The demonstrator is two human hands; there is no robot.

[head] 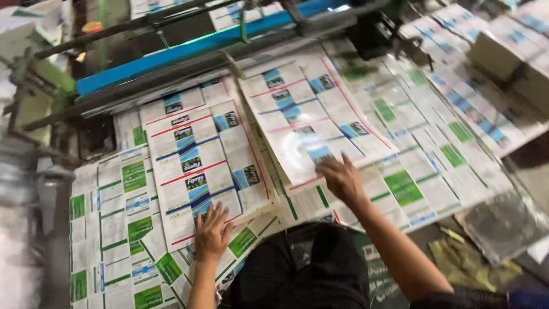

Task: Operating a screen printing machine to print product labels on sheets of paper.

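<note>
Pressing two printed-sheet stacks flat, both hands open.
Left hand (210,233) palm-down on the left stack (200,166); right hand (340,178) on the glossy right sheet (311,114). Likely squaring edges; next needs a grip.

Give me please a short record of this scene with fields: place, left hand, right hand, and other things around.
place: work table covered with printed sheets, below a machine with a blue bar
left hand: left hand lies flat on the near edge of a red-and-blue printed stack
right hand: right hand presses on a glossy red-and-blue sheet
other things: green-and-white printed sheets underneath; crumpled clear plastic at right
</note>
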